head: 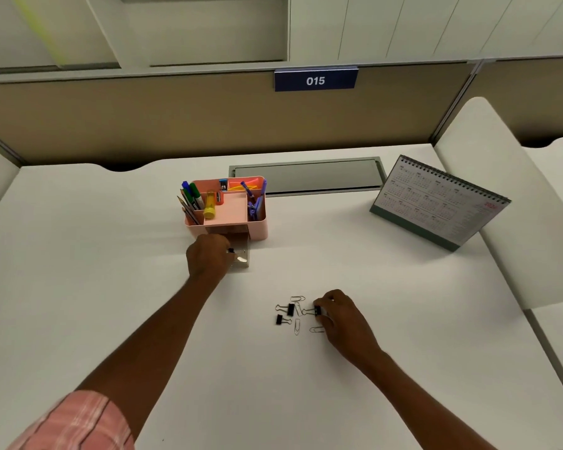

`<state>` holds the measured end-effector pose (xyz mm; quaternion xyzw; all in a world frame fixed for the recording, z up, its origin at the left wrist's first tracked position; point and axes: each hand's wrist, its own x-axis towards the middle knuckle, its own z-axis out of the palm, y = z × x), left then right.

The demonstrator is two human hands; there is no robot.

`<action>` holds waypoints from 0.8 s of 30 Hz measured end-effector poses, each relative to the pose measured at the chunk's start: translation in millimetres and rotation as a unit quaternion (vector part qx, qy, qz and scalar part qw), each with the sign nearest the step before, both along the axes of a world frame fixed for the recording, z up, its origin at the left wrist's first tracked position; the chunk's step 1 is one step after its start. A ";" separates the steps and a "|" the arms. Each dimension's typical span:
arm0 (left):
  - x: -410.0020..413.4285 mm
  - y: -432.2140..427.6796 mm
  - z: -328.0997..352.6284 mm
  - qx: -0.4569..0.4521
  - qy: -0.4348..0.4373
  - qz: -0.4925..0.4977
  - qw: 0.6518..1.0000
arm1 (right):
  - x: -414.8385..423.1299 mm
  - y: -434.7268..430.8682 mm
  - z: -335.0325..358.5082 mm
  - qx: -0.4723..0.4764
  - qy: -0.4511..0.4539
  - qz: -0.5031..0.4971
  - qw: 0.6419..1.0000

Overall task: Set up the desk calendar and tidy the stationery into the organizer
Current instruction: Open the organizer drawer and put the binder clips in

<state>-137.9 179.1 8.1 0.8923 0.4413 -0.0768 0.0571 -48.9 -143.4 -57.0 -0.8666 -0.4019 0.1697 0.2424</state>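
Observation:
A pink organizer [257,227] stands mid-desk, holding pens, markers, a yellow tube and a purple tool. Its clear front drawer [241,256] is pulled out. My left hand [208,256] sits over that drawer with a small black binder clip [230,251] pinched at its fingertips. Nearer me lies a scatter of black binder clips [290,309] and silver paper clips [297,326]. My right hand [342,315] rests at the scatter's right side, fingers closed on another black binder clip [318,310]. The desk calendar [436,203] stands upright at the back right.
A grey cable-tray lid [306,175] is set into the white desk [111,287] behind the organizer. A beige partition [176,118] with a blue "015" sign [316,80] rises at the back. A white side panel [507,190] borders the right.

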 end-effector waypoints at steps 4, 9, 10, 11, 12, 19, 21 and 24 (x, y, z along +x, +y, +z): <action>8.5 6.9 -6.7 -0.024 0.030 -0.006 0.999 | 2.0 -1.3 -1.6 -0.002 0.011 -0.005 1.000; 6.2 1.1 -7.7 -0.070 -0.004 0.009 0.997 | 4.9 -0.8 0.1 -0.016 0.020 -0.010 1.000; 2.5 -5.3 -5.8 -0.068 -0.038 0.012 0.997 | 5.1 -0.7 0.3 -0.012 0.026 -0.014 0.999; -1.4 -14.4 -3.9 -0.059 -0.076 0.016 0.995 | 5.5 -0.7 1.4 -0.004 0.037 -0.025 0.999; -4.8 -25.8 -1.5 -0.050 -0.117 0.022 0.992 | 5.9 -0.8 3.0 0.011 0.050 -0.043 0.998; -29.5 -105.5 18.6 -0.284 -0.247 0.022 0.926 | -11.3 19.3 32.6 0.141 0.109 -0.076 0.981; -31.8 -117.6 22.5 -0.382 -0.250 0.044 0.889 | -16.3 26.9 39.2 0.157 0.107 -0.055 0.980; -34.5 -119.1 25.5 -0.450 -0.263 0.085 0.849 | -21.1 39.1 48.7 0.172 0.104 -0.032 0.979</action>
